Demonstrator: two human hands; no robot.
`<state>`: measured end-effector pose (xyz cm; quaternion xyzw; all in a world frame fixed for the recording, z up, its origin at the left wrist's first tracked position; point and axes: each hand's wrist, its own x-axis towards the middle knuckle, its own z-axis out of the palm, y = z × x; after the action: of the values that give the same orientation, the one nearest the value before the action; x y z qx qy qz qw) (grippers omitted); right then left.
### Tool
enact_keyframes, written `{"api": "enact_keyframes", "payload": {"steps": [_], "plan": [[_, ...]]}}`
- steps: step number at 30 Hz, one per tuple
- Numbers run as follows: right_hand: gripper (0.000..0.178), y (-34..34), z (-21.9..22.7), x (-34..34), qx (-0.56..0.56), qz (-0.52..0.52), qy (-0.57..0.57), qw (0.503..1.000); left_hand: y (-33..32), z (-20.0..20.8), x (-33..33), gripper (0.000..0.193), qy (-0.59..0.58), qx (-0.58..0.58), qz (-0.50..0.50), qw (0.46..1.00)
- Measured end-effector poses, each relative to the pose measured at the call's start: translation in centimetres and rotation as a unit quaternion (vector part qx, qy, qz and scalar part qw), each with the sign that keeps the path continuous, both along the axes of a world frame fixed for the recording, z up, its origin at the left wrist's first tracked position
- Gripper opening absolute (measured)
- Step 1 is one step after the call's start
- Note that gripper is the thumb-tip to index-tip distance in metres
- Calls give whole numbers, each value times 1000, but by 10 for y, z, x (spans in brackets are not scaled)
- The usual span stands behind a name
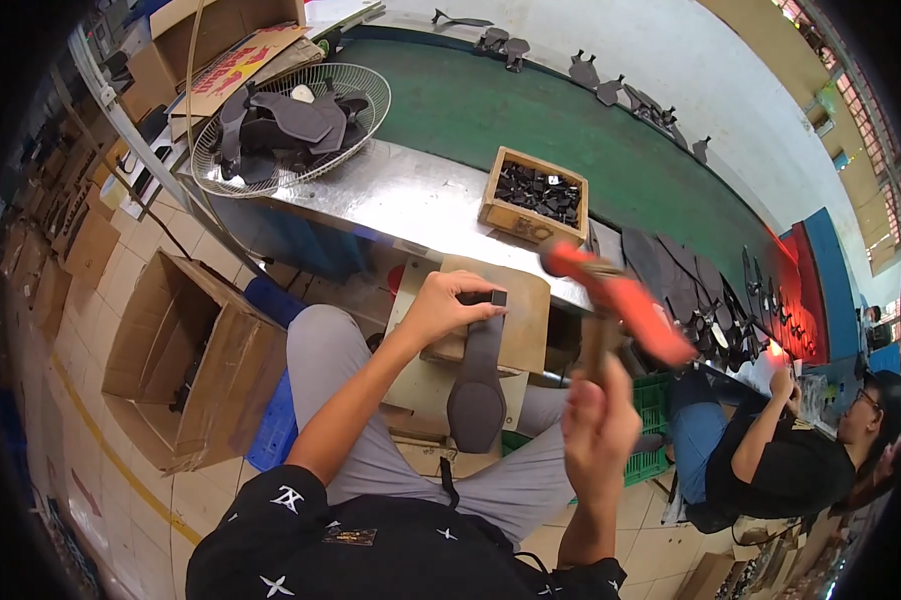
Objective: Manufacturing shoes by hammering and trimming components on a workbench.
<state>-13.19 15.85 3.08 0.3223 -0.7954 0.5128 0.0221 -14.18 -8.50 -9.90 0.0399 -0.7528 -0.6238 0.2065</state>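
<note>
Left hand (448,307) and right hand (602,425) were apart, each gripping something. With thumb and fingers, the left pinched a small black piece (498,298) at the far end of a dark grey strap (477,395). That strap lay across a tan board (525,315) between the person's knees, its wide, rounded end reaching past the board's near edge. To the right, the other hand was wrapped around the handle of a red-headed hammer (645,310), raised and blurred. Farther away, a wooden box (515,221) of small black parts stood on a metal tabletop (410,190); to its left, a wire basket (389,98) held more dark grey pieces (305,120). A cardboard box (232,400) stood at left; another person (785,465) in black was at far right.
</note>
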Motion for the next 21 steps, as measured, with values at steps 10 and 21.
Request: {"api": "enact_keyframes", "payload": {"steps": [10,21], "plan": [[33,8,4,-10,35,-43,-4,998,-4,-19,12,130,-74,-257,-7,963],[28,6,-20,-23,101,-32,-29,994,10,-8,25,37,37,-235,-44,970]]}}
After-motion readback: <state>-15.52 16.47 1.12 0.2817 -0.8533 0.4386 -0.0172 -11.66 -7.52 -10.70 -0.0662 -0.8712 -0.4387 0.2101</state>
